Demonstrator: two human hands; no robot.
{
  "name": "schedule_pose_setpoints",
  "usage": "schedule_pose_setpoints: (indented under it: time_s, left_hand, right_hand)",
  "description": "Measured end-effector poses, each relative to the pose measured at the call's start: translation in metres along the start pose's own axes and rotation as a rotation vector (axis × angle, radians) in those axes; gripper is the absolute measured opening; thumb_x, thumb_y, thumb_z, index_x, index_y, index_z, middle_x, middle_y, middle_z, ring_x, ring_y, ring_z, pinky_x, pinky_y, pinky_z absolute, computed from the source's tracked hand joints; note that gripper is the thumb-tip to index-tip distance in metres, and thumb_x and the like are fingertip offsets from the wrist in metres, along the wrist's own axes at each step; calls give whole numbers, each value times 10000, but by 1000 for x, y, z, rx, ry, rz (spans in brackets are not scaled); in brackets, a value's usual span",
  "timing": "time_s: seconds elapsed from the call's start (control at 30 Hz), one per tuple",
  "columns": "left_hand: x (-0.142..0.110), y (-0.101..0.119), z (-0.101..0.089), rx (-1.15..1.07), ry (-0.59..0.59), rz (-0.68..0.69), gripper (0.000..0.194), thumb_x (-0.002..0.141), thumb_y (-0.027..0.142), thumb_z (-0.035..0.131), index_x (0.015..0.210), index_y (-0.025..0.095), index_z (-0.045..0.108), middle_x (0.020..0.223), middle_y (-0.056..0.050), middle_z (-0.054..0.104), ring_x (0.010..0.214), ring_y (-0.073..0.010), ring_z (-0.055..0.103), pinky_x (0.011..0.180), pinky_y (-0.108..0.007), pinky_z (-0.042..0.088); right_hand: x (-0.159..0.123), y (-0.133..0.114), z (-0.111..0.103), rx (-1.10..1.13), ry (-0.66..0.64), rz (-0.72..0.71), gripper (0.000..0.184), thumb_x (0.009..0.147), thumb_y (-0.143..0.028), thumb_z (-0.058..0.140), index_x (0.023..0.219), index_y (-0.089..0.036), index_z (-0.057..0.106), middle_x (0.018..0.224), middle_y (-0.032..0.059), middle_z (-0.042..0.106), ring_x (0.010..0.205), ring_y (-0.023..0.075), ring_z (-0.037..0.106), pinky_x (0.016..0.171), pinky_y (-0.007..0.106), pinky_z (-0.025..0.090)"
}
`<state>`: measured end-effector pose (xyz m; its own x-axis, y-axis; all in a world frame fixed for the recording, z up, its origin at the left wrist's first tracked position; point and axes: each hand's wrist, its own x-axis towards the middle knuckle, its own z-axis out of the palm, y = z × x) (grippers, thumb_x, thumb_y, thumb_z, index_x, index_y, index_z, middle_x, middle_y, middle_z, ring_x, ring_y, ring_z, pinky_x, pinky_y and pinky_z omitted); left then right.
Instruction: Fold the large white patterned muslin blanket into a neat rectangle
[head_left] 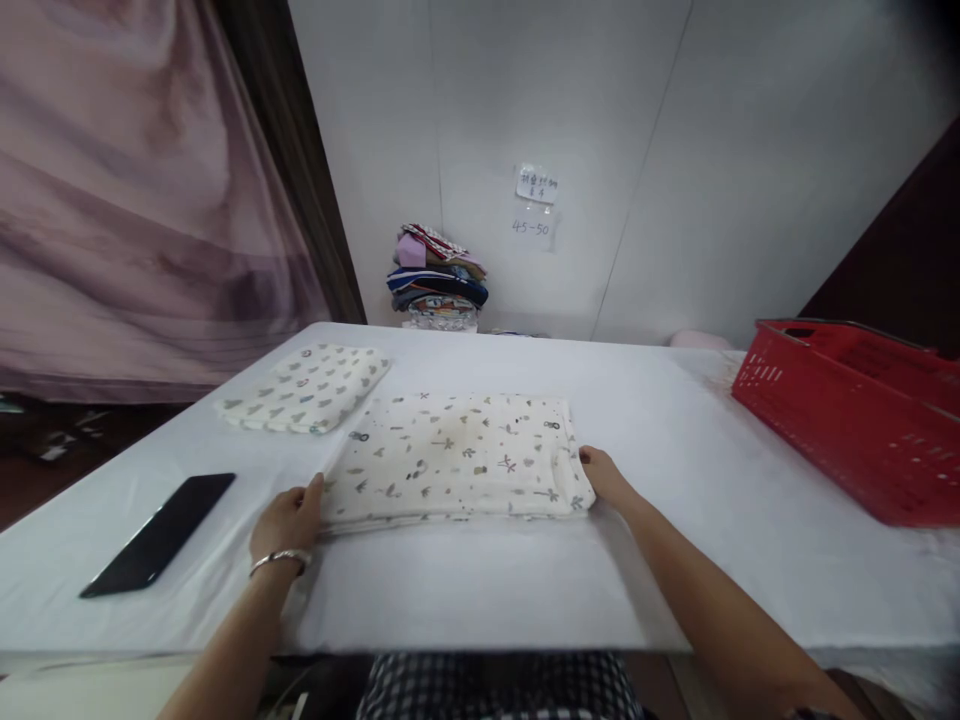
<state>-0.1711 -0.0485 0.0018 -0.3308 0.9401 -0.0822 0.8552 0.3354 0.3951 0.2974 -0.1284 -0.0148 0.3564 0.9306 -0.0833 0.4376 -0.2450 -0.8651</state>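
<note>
A white cloth (457, 455) with small printed figures lies folded into a flat rectangle on the white table in front of me. My left hand (287, 522), with a bracelet at the wrist, pinches its left edge near the front corner. At the opposite end, my right hand (602, 478) grips the right edge, where the fabric puckers a little; some of its fingers are hidden. Behind and to the left rests another folded white cloth (307, 388) with a grey-green print, touched by neither hand.
A black phone-like slab (159, 535) lies on the table (480, 590) at left. On the right stands a red plastic basket (847, 420). Beyond the far edge is a stack of folded fabrics (439, 275) by the wall. A pink curtain (142, 190) hangs at left.
</note>
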Motion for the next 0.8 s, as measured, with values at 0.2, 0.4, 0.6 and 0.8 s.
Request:
schedule_pose_setpoints:
  time_s: [0.2,0.4,0.6,0.8]
  left_hand:
    - [8,0,9,119,26,58,456,854,465,273,729,175,603,977,-140,640,884,-267,583,700,-338,440]
    - [12,-2,11,179,31,96,474,859,436,241,738,159,607,1019,-167,629,923,-289,583,746,-362,442]
    - [16,13,-4,75,-84,1,532,811,596,285,791,171,604,850,-147,656,806,-303,614,653,-369,453]
    - [19,22,0,156,-45,93,441,818,498,339,832,153,614,944,-173,656,871,-314,613,691,-375,455]
  right_hand:
    - [6,10,1,102,99,13,291,606,-304,523,812,-147,655,759,43,681,741,198,593,632,263,447]
    - [1,22,2,46,102,81,237,631,-291,510,782,-147,623,740,51,666,679,177,589,583,252,434]
    - [11,12,0,-149,100,82,102,642,-264,585,711,-191,572,648,11,627,602,147,538,563,243,364]
    - [23,6,1,-187,117,48,78,682,-264,539,659,-189,544,702,16,625,694,156,543,601,234,367]
